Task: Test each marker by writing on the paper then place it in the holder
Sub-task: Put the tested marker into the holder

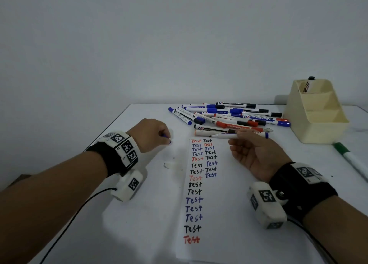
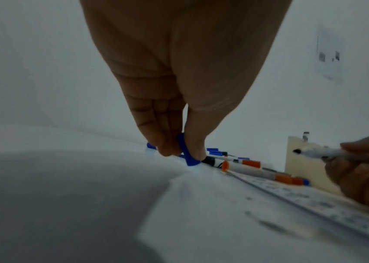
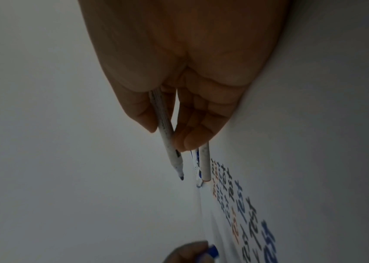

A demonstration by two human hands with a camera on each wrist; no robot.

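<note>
right hand (image 1: 256, 154) is pinching the uncapped marker (image 1: 245, 134) above the paper (image 1: 215, 204), left hand (image 1: 153, 136) is gripping its blue cap (image 2: 187, 153) over the bench (image 1: 139, 224). risk: the bare tip is smudging fingers, or drying if recapping is skipped before the holder (image 1: 316, 112).

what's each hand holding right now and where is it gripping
The right hand holds an uncapped white marker by the middle of its barrel. The left hand pinches the small blue cap by its sides between thumb and fingers.

White table (image 1: 139, 214), perhaps a wall socket (image 2: 328, 55).
</note>
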